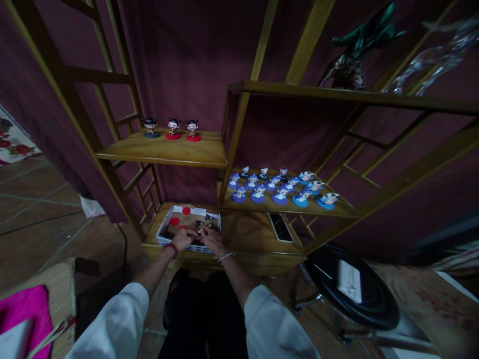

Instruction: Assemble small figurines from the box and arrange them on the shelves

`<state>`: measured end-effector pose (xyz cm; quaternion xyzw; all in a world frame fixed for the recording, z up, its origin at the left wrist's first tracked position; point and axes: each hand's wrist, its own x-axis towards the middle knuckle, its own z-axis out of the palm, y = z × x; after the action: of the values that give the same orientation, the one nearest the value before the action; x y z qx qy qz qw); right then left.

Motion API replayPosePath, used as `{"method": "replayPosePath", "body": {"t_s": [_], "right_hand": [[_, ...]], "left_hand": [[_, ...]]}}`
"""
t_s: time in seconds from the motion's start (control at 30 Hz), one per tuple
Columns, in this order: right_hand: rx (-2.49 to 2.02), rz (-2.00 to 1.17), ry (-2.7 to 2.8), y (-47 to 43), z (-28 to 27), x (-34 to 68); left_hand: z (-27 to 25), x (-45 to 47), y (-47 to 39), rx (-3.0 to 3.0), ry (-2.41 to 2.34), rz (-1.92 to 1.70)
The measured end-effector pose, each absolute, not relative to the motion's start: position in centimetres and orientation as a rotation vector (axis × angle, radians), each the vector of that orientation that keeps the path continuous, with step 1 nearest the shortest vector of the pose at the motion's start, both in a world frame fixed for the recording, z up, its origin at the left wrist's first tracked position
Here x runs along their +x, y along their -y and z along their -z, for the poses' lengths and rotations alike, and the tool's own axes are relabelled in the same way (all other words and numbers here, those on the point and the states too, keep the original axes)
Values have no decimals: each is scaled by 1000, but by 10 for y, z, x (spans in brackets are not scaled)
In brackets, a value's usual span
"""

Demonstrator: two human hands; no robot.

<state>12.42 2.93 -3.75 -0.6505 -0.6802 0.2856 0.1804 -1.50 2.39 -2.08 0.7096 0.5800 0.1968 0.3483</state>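
Both hands are over a shallow open box point(164, 231) on the lowest shelf. My left hand point(185, 238), with a dark red bead bracelet at its wrist, has its fingers pinched together. Close beside it, my right hand point(212, 239), wearing a pale bracelet, is also closed at the fingertips. The two sets of fingertips nearly meet around something small that I cannot make out. Inside the box lie red discs point(174, 221) and small dark figurine pieces point(208, 217), partly hidden behind my hands.
Three black-haired figurines point(172, 128) stand on the upper left shelf point(160, 150). Several purple and blue figurines point(258, 193) fill the right shelf. A phone point(280, 227) lies right of the box. A black round stool point(374, 304) holds a white object point(349, 281).
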Motion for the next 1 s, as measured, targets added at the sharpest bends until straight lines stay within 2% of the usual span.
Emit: {"method": "replayPosePath", "body": {"t_s": [0.43, 1.0], "right_hand": [[-1819, -760, 1809, -26, 41, 122], [-1673, -698, 1845, -24, 41, 127]], "left_hand": [[29, -13, -23, 1978, -1512, -561], [30, -8, -19, 2118, -1686, -246]]}}
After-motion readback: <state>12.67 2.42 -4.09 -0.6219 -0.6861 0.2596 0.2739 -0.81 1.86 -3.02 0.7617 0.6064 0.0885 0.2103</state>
